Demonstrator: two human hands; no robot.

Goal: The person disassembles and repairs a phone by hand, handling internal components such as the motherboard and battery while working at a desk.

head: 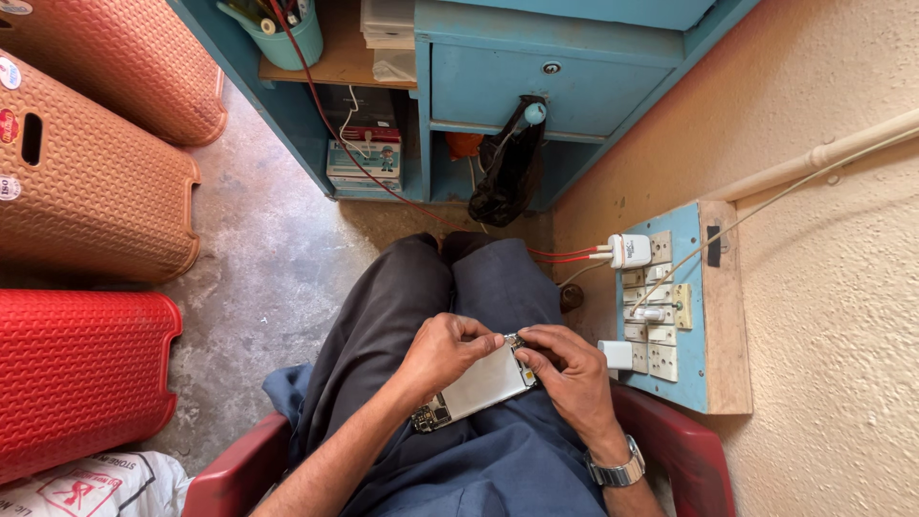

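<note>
An opened mobile phone (477, 387) with its back cover off lies across my lap, its silver battery plate and circuit board showing. My left hand (442, 350) rests on the phone's upper edge, fingertips pinched at a small part near its top corner. My right hand (567, 371), with a metal wristwatch on the wrist, grips the phone's right end, thumb and fingers meeting the left hand's fingertips at that same corner. I sit in a red plastic chair (682, 450) in dark trousers.
A blue switchboard (682, 321) with sockets, chargers and red wires hangs on the wall at right. A blue wooden desk (498, 77) with a drawer and a hanging black bag (507, 168) stands ahead. Stacked orange and red plastic chairs (86, 287) fill the left.
</note>
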